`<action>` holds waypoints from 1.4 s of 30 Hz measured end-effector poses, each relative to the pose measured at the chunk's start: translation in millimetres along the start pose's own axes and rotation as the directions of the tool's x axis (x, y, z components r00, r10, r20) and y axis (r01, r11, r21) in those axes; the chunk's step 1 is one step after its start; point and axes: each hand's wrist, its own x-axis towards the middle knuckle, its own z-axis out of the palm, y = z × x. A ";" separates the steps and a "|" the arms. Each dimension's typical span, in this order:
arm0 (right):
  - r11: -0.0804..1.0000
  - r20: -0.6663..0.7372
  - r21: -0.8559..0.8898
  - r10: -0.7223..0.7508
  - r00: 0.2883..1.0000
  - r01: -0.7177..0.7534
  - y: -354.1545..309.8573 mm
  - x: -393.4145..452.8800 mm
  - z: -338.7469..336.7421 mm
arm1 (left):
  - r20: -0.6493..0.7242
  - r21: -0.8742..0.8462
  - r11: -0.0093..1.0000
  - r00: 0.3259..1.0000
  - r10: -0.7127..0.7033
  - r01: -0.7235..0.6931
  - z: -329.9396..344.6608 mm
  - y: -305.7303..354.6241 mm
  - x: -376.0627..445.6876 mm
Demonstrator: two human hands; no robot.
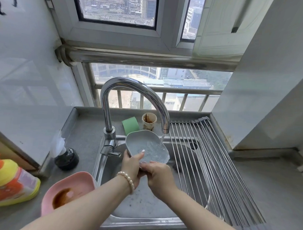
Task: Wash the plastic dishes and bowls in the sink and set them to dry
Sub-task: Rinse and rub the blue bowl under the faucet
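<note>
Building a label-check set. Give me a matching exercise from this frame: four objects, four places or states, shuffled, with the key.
Objects:
1. grey dish
2. pink dish
3. green sponge
4. paper cup

States:
A. on the counter left of the sink, brown residue inside
B. lying behind the faucet base
C. held in both hands under running water
D. upright by the window ledge, stained brown inside

Pairs: 1-C, 2-A, 3-B, 4-D

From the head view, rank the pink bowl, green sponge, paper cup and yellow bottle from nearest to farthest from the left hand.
1. Pink bowl, on the counter, lower left of the left hand.
2. Green sponge, behind the faucet.
3. Paper cup, right of the sponge.
4. Yellow bottle, far left edge.
</note>
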 end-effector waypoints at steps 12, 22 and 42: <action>0.788 0.418 -0.559 0.535 0.735 -0.256 -3.1 35.2 -39.2 | 0.304 0.039 0.943 0.895 -0.326 0.330 -9.5 -4.0 3.5; 0.920 0.555 -0.376 0.316 0.770 -0.106 -17.2 42.7 -24.0 | 0.331 -0.219 0.878 0.879 -0.343 0.425 8.6 -2.3 8.1; 0.959 0.450 -0.262 0.216 0.867 -0.103 37.7 -17.8 -40.3 | -0.059 0.749 0.661 0.998 -0.012 0.053 -6.3 36.1 39.1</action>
